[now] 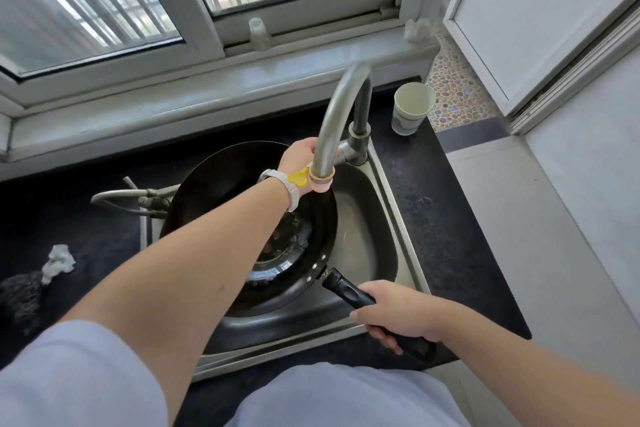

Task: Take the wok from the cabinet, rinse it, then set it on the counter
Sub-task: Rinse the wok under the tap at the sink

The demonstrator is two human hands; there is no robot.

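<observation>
So the wok [221, 191] is out of the cabinet and down in the sink [360, 229]. It's sitting at a tilt with its far rim riding up over the basin's back-left edge, and the faucet [332, 114] outlet hangs over its right side. The person's right hand [398, 315] has its fingers wrapped around the black handle [346, 291], out toward the tail end. The left hand [298, 156] reaches across the pan to the faucet base, but the spout covers the fingers, so there's no telling whether they're gripping the lever or just touching it. No water stream is visible, though the wok's bottom looks wet or speckled.

This reads as the rinse stage, with the move to the counter [450, 218] not done yet.

Stuff that could go sideways:
- Holding that far back on the handle gives weak leverage. If water pools, the pan could roll or slip off the rim.
- If the tap gets opened hard, a tilted pan will likely bounce spray onto the forearm and counter.
- The spout sits low over the wok, so lifting straight up could clank the rim into it.
- The paper cup [412, 107] stands near the faucet and is easy to knock over on the way out.
</observation>
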